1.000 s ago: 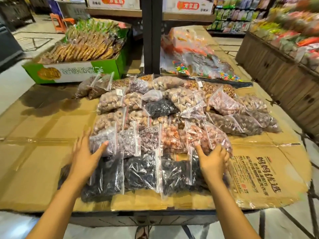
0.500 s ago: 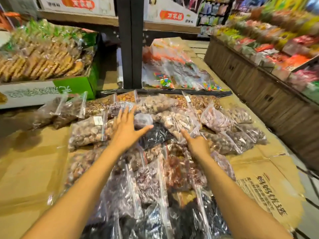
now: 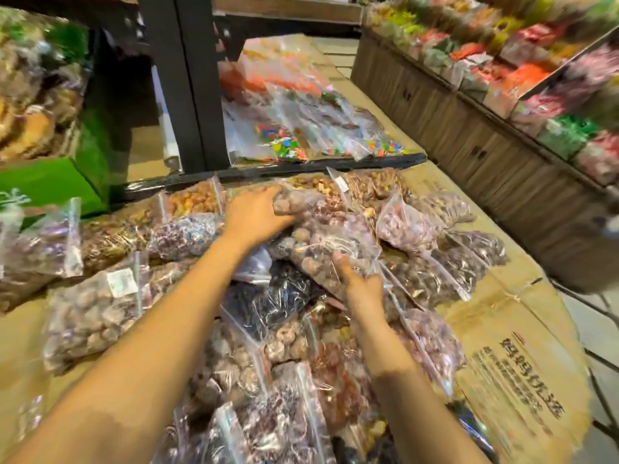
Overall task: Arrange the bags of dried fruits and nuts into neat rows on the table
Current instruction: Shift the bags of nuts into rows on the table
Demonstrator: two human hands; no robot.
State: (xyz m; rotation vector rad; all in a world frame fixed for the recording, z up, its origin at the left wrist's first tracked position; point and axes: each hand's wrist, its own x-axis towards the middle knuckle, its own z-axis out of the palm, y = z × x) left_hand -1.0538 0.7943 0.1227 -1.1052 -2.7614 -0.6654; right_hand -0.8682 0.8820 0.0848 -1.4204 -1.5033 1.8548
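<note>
- Toward the far middle of the tabletop, in the head view, a clear bag of round brown nuts is seen lying across the other bags, its long axis running from far left to near right.
- Left hand is laid on the far end of that bag, fingers curled over the plastic and closed on it.
- Right hand is set at the near end of the same bag, fingers pinched on its lower edge; it is the nearer of the two to the body.
- A dark bag of dried fruit is partly covered by the nut bag, between the two forearms.
- Judged from this, the bag is held at both ends, so the coming move depends on swinging its long axis square to the rows.
- Rows nearer the body look roughly ordered; the far bags are jumbled.
</note>
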